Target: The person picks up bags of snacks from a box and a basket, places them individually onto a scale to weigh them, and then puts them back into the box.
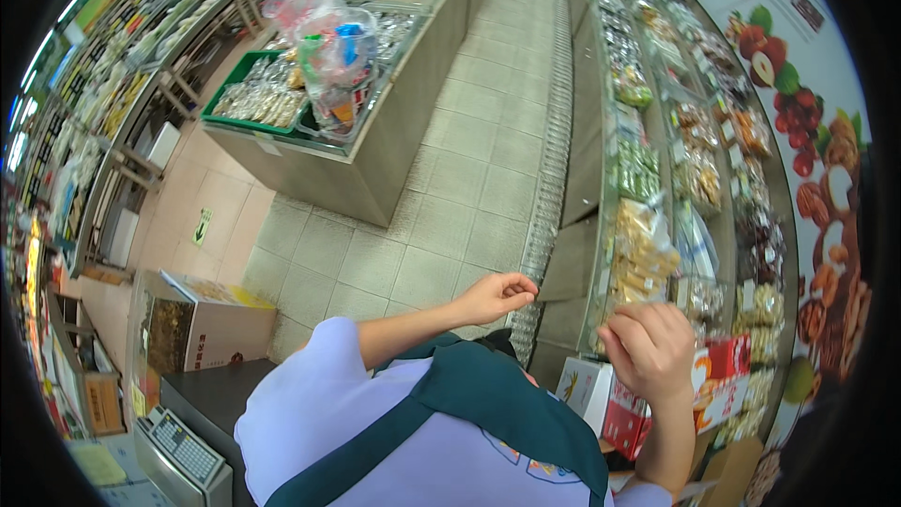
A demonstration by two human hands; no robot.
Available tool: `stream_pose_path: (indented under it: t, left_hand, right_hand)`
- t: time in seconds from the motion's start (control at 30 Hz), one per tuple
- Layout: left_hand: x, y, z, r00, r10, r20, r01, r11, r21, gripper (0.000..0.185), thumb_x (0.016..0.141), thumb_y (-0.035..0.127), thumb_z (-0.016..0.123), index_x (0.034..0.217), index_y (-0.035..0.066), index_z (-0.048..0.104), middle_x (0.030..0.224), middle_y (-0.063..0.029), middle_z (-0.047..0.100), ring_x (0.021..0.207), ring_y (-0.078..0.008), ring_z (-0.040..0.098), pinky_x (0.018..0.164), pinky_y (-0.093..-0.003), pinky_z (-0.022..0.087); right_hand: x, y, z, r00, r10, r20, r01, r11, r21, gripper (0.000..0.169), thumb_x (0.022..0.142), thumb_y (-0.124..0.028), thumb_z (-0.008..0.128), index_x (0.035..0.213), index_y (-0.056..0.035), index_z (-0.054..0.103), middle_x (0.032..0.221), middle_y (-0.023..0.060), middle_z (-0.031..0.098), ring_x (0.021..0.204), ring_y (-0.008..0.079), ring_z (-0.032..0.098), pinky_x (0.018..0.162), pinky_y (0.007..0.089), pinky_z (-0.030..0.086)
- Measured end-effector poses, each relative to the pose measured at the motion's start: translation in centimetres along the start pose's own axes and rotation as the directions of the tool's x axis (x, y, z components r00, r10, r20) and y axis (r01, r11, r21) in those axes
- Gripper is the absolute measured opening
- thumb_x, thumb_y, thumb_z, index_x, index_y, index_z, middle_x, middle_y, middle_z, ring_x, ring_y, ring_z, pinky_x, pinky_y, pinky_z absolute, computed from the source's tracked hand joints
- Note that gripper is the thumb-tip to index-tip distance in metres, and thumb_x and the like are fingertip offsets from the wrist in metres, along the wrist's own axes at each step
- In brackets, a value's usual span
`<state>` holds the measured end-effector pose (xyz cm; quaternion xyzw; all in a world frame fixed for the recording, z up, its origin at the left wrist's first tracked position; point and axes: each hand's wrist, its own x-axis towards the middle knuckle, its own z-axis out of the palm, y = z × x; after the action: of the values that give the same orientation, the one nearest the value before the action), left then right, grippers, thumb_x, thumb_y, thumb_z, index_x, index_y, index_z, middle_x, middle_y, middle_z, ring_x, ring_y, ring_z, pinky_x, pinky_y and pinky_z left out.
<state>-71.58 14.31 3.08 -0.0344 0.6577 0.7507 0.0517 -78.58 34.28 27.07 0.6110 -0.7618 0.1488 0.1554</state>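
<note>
Over the tiled aisle, my left hand (497,296) is held with loosely curled fingers, and nothing shows in it. My right hand (651,348) is raised at the right, back of the hand up, its fingers bent towards the thumb; whether something small is between them cannot be told. Just beyond it, bags of yellowish packaged food (639,253) lie on the tiered shelf. Green packets (637,169) sit farther along. Below and beside my right wrist are red and white printed boxes (725,373) and a white carton (584,384).
A display counter (373,176) across the aisle bears a green tray (211,109) of packets and a clear bin with plastic bags (338,56). At lower left are a printed cardboard box (229,334), a dark counter (211,394) and a scale with a keypad (184,452).
</note>
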Motion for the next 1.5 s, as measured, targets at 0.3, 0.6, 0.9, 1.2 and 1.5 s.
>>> stream_pose_path:
  t: [0.3, 0.6, 0.9, 1.2, 1.5]
  left_hand:
    - [5.3, -0.4, -6.1, 0.954, -0.1, -0.282, 0.046, 0.98, -0.193, 0.026, 0.096, 0.015, 0.058, 0.116, 0.0, 0.057, 0.106, -0.0083, 0.065, 0.1, -0.0141, 0.061, 0.089, -0.0296, 0.049]
    - [17.1, 6.5, -18.4, 0.786, 0.043, -0.617, -0.138, 0.985, -0.107, 0.027, 0.095, 0.019, 0.059, 0.117, 0.002, 0.057, 0.107, -0.0079, 0.067, 0.093, -0.0116, 0.062, 0.086, -0.0283, 0.049]
    - [27.0, 6.5, -33.2, 0.507, -0.097, -0.856, -0.144, 0.97, -0.195, 0.034, 0.093, 0.017, 0.061, 0.124, 0.008, 0.054, 0.113, -0.0038, 0.064, 0.095, -0.0101, 0.059, 0.079, -0.0245, 0.045]
    - [35.3, 5.7, -55.8, -0.112, -0.141, -0.984, -0.349, 0.932, -0.094, 0.07, 0.084, 0.024, 0.067, 0.141, 0.004, 0.032, 0.144, -0.016, 0.038, 0.129, -0.0252, 0.041, 0.104, -0.038, 0.034]
    - [36.4, 7.9, -65.1, -0.464, -0.157, -0.872, -0.275, 0.961, -0.027, 0.079, 0.082, 0.019, 0.067, 0.144, 0.001, 0.022, 0.144, -0.0187, 0.025, 0.135, -0.0296, 0.03, 0.11, -0.0389, 0.028]
  right_hand:
    - [14.3, 10.1, 10.8, 0.975, -0.147, -0.167, 0.195, 0.926, 0.323, 0.018, 0.075, -0.017, 0.074, 0.085, -0.0071, 0.064, 0.081, 0.0064, 0.064, 0.072, 0.0236, 0.062, 0.064, 0.034, 0.048]
    - [13.1, 24.7, 24.1, 0.932, 0.129, 0.338, -0.301, 0.795, 0.526, 0.024, 0.08, -0.022, 0.072, 0.095, -0.0038, 0.065, 0.086, 0.0138, 0.066, 0.079, 0.0308, 0.065, 0.068, 0.0373, 0.052]
    - [20.0, 32.3, 30.2, 0.855, 0.112, 0.506, -0.406, 0.751, 0.521, 0.029, 0.082, -0.023, 0.07, 0.101, -0.0027, 0.065, 0.095, 0.0152, 0.067, 0.089, 0.0306, 0.066, 0.076, 0.0386, 0.052]
    - [34.5, 38.0, 38.1, 0.786, 0.101, 0.61, -0.492, 0.7, 0.518, 0.032, 0.083, -0.023, 0.07, 0.105, -0.0008, 0.064, 0.098, 0.0169, 0.068, 0.092, 0.0299, 0.067, 0.079, 0.0384, 0.052]
    - [57.4, 41.5, 49.5, 0.807, -0.232, 0.544, -0.189, 0.77, 0.609, 0.036, 0.085, -0.024, 0.069, 0.11, 0.0003, 0.062, 0.101, 0.0188, 0.067, 0.093, 0.0316, 0.066, 0.08, 0.0395, 0.052]
